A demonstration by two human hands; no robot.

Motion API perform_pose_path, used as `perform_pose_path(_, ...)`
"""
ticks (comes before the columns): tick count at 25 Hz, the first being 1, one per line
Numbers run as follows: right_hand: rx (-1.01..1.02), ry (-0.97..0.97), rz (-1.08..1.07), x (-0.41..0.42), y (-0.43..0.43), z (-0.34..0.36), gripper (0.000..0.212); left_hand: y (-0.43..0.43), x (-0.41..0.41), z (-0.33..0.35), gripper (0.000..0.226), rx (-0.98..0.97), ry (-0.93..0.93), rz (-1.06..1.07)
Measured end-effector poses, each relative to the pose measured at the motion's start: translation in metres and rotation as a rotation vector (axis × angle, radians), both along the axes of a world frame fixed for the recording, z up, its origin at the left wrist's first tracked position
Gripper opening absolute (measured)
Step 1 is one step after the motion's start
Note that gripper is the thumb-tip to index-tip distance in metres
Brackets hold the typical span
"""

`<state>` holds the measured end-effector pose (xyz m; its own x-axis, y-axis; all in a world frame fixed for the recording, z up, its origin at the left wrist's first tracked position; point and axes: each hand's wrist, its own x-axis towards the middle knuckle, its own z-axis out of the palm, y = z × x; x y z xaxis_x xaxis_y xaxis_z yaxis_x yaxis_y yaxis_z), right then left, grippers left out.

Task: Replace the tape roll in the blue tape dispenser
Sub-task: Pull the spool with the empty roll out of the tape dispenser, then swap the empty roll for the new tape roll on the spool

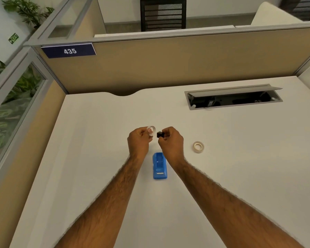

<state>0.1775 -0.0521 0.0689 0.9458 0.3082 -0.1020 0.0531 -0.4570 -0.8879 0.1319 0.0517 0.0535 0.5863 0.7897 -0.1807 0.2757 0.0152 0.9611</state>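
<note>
Over a white desk (pixel 97 158), the left hand (pixel 139 140) pinches a thin, nearly spent clear tape ring (pixel 151 131) between its fingertips, while the right hand (pixel 171 142) grips a small black spool core (pixel 159 134) just beside it, the two not quite touching. Below the hands the blue tape dispenser (pixel 159 166) lies on the desk, its cradle bare. A fuller tape roll (pixel 198 146) lies flat to the right, well apart. At the far right an open cable tray (pixel 233 97) is sunk into the desk.
</note>
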Motion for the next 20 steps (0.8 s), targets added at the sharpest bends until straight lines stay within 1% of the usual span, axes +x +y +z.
perform_pose_path(4,-0.075,-0.004,-0.013,0.01,-0.001,-0.01,0.017,0.021,0.039,-0.009,0.025,0.007,0.082,0.006)
perform_pose_path(10,-0.138,-0.004,-0.01,0.017,-0.007,-0.021,0.018,0.048,0.078,-0.042,0.024,-0.007,0.269,-0.063)
perform_pose_path(13,-0.135,-0.009,-0.001,0.019,-0.01,-0.022,0.02,0.054,0.084,-0.047,0.024,-0.023,0.312,-0.064)
perform_pose_path(17,-0.142,-0.013,0.012,0.019,-0.013,-0.02,0.021,0.061,0.085,-0.048,0.027,-0.065,0.321,-0.057)
perform_pose_path(20,-0.129,-0.011,0.022,0.017,-0.014,-0.018,0.023,0.062,0.079,-0.044,0.026,-0.048,0.349,-0.077)
